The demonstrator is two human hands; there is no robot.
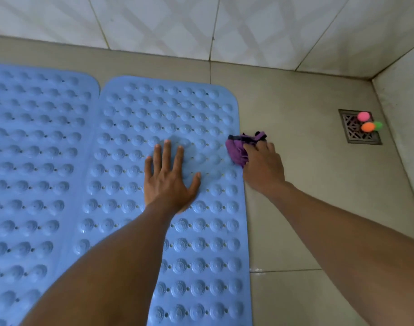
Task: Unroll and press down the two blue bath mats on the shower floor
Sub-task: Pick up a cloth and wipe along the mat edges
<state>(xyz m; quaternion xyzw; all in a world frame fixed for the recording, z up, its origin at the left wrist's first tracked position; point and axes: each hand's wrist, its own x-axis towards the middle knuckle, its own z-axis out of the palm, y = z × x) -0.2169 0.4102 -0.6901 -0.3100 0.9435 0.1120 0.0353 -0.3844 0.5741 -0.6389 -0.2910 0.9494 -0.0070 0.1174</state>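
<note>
Two blue bath mats with raised round bumps lie flat, side by side, on the tiled shower floor. The left mat [36,149] runs off the left edge of the view. The right mat [173,109] lies next to it, their long edges touching or slightly overlapping. My left hand [170,177] presses flat on the middle of the right mat, fingers spread and straight. My right hand [263,165] sits at that mat's right edge and grips a bunched purple cloth [237,149] against the floor.
A square metal floor drain [351,135] sits near the right wall, with pink, orange and green balls [367,125] on it. White tiled walls close off the back and the right side. Beige floor tiles [307,184] lie between the mat and the drain.
</note>
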